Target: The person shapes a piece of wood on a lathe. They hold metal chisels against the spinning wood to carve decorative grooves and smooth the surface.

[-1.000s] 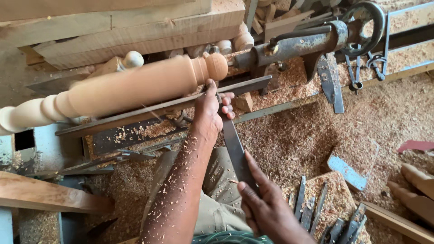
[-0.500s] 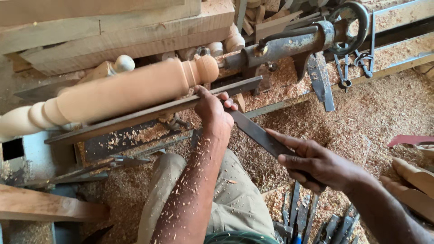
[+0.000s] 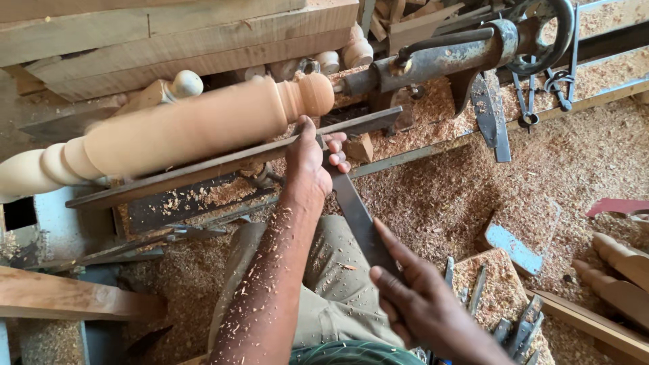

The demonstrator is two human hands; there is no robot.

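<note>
A turned wooden post [image 3: 182,128] with rounded beads is mounted on a lathe and looks blurred. My left hand [image 3: 307,165] rests on the metal tool rest [image 3: 223,165] just below the post's right end, fingers curled over the blade of a long flat chisel [image 3: 358,220]. My right hand [image 3: 422,304] grips the chisel's lower end near my lap. The chisel's tip lies under my left fingers, at the tool rest.
The lathe's metal tailstock [image 3: 446,61] with a handwheel [image 3: 541,34] sits at upper right. Wooden planks [image 3: 176,34] lie behind the post. Sawdust [image 3: 439,182] covers the bed and floor. Several spare chisels [image 3: 514,324] lie at lower right, turned pieces [image 3: 618,267] at far right.
My right hand has swung back from the right toward my lap, bringing the chisel's handle end down and steeper. My left hand stays on the tool rest.
</note>
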